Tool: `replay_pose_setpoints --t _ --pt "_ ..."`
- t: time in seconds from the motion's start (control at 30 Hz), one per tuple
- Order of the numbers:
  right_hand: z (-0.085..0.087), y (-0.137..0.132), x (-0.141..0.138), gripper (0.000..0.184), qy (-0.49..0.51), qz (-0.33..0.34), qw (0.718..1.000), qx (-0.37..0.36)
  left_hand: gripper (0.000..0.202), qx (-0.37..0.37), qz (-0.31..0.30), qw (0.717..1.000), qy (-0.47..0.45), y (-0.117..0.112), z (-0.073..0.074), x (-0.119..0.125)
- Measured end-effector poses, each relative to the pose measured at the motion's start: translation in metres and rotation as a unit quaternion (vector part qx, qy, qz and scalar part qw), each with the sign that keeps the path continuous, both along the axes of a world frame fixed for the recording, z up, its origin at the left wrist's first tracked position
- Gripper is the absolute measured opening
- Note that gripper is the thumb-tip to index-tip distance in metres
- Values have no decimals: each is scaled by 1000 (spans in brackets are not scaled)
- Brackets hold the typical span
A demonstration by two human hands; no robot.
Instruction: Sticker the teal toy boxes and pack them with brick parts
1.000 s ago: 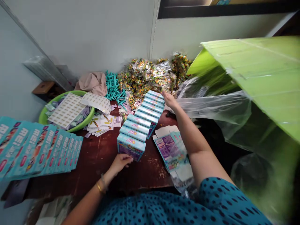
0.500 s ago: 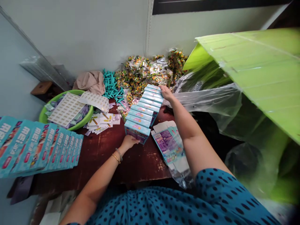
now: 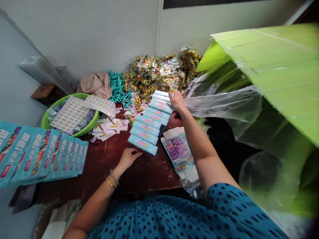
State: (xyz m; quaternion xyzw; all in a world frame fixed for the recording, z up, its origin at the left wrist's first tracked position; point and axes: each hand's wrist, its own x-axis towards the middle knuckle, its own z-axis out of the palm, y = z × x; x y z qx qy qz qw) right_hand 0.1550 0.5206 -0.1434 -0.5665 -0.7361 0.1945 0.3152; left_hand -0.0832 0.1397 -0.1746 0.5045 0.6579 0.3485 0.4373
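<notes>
A row of several teal boxes (image 3: 149, 124) lies packed side by side on the dark wooden table (image 3: 104, 166). My left hand (image 3: 128, 156) presses its curled fingers against the near end box. At the far end of the row, my right hand (image 3: 176, 100) lies on the last box with its fingers bent over it. The two hands squeeze the row between them. A flat purple and teal carton (image 3: 178, 154) rests just right of the row, under my right forearm.
Flat teal cartons (image 3: 42, 154) fan out at left. A green basin (image 3: 86, 127) holds sticker sheets, with cards (image 3: 107, 127) beside it. Candy packets (image 3: 157, 74), teal plastic pieces (image 3: 117, 88) and a beige cloth (image 3: 96, 84) lie by the wall. Clear plastic (image 3: 224, 106) and green board (image 3: 274, 69) fill the right.
The row of boxes has been pushed together and looks shorter and lifted or tipped. My left hand went forward with the near box, then settled at its end; my right hand stays on the far end.
</notes>
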Motion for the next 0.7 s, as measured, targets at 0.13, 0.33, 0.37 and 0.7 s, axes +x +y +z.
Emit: replay_pose_setpoints --t 0.13,0.33,0.37,0.7 --pt "8 -18 -3 71 -28 2 998 60 24 9 -21 998 51 21 11 -1" --pt "10 -57 -20 60 -78 -7 997 -8 26 86 12 990 115 15 18 -11" --pt "12 -61 -20 59 -67 -15 998 -7 27 126 36 982 139 12 20 -12" --pt "39 -171 -5 28 158 30 974 158 47 372 107 856 343 -10 2 5"
